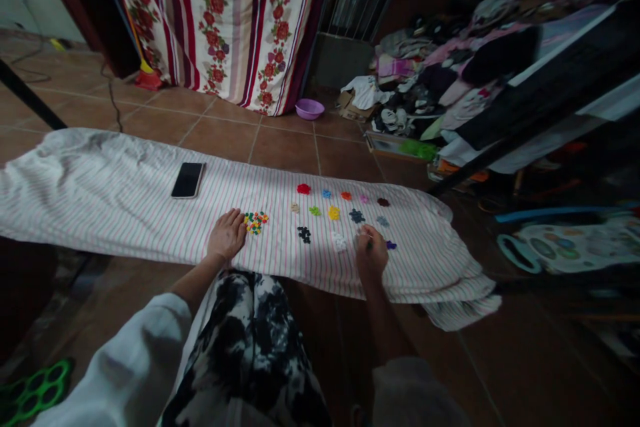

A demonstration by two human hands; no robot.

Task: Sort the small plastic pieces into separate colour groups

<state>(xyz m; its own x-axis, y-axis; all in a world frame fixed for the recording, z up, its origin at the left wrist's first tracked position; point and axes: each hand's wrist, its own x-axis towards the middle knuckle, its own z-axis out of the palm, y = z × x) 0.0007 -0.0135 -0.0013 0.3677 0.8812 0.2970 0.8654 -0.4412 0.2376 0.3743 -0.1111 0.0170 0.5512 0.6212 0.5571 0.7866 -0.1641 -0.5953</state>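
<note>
My left hand [227, 235] lies flat on the striped cloth, fingers stretched out and touching the edge of a mixed pile of small coloured pieces [257, 222]. My right hand [373, 253] is closed in a pinch over the cloth; whatever its fingers hold is too small to make out. Close to it are a white pile [339, 242], a dark grey pile [357, 215] and a purple pile [391, 245], partly hidden by the hand. Farther left sit black pieces [304, 235]. Yellow [333, 213], lime green [315, 211] and red [303, 189] piles lie beyond.
The striped cloth [125, 193] covers a long narrow surface. A phone [188, 180] rests on its left part. Past it are a floral curtain [215, 20], a purple basin [309, 109] and a heap of clothes [450, 67]. A dark bar [475, 163] slants at right.
</note>
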